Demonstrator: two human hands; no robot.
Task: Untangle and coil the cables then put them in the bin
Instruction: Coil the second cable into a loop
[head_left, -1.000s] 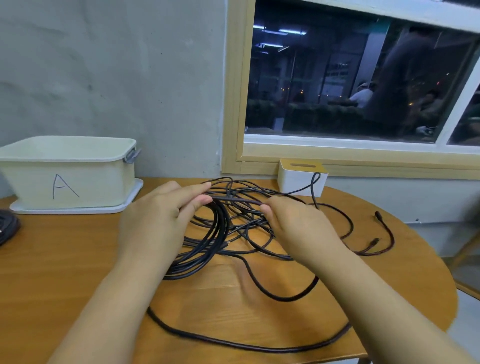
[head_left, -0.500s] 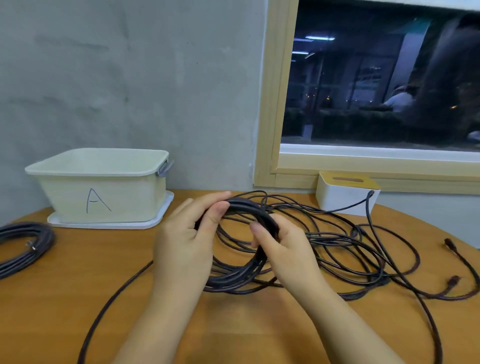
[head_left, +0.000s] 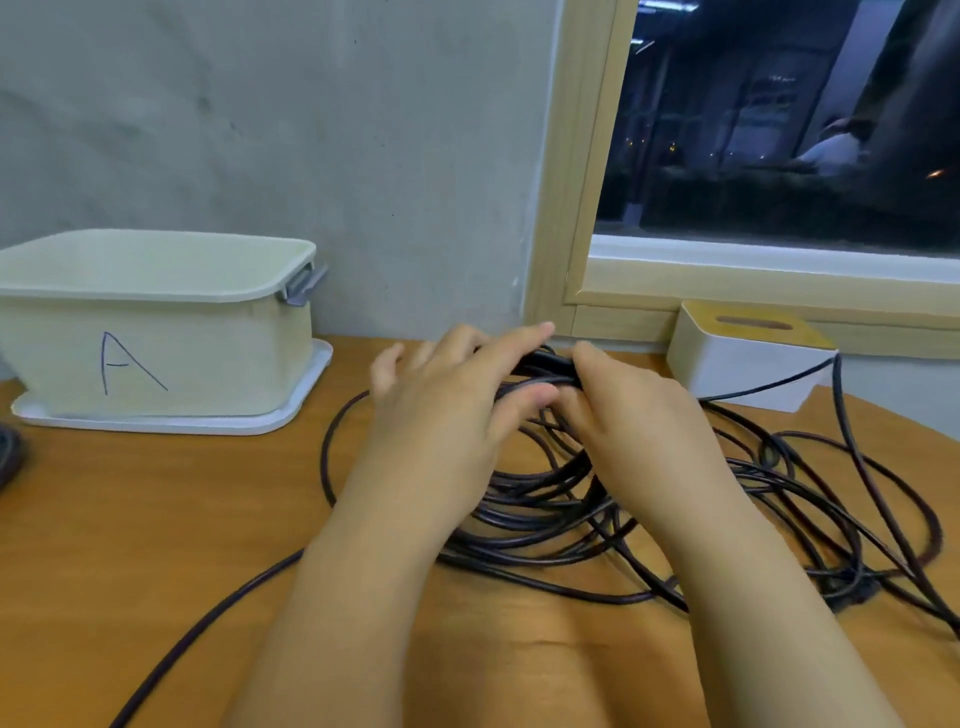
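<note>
A coil of black cable (head_left: 540, 499) lies on the wooden table (head_left: 156, 509), its far side lifted off the wood. My left hand (head_left: 447, 405) holds that raised top of the coil between thumb and fingers. My right hand (head_left: 623, 415) grips the same bundle just to the right, fingers curled round it. Loose tangled loops of cable (head_left: 841, 499) spread to the right. One strand (head_left: 208, 618) trails off toward the near left edge. The cream bin (head_left: 156, 322) marked "A" stands at the back left on a white lid.
A white box with a yellow slotted top (head_left: 748, 353) sits by the window sill at the back right, a cable running up against it. Another dark coil (head_left: 8, 452) shows at the far left edge. A grey wall stands behind.
Both hands have lifted the coil's far side higher and closed in on its top. The view has swung left and nearer, and the trailing strand now runs to the near left.
</note>
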